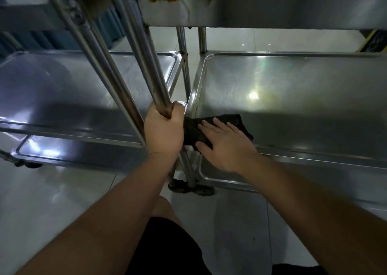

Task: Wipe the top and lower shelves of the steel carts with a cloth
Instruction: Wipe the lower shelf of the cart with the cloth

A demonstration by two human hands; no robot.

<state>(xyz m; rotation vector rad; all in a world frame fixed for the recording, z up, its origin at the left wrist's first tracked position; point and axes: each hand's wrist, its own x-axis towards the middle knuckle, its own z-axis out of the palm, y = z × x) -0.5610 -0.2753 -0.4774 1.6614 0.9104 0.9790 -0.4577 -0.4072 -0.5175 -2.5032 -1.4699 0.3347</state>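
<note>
Two steel carts stand side by side on a pale tiled floor (52, 195), their near corners almost touching. The right cart (272, 9) shows three shelf levels: a top shelf with rust-coloured spots on its front lip, a middle shelf (303, 90) with a raised rim, and a bottom shelf (222, 177) only partly visible beneath it. The left cart (62, 90) shows a middle shelf and a bottom shelf, with part of an upper level at the frame's top edge. Two dark caster wheels (188, 188) sit under the meeting corners. One left hand (165, 128) grips an upright steel tube (146, 65) of the left cart, fingers curled fully round it. One right hand (226, 145) lies flat, fingers straight and slightly spread, pressing one dark cloth (201, 130) onto the near left corner of the right cart's middle shelf. The cloth lies crumpled, partly covered by the palm, touching the shelf rim.
</note>
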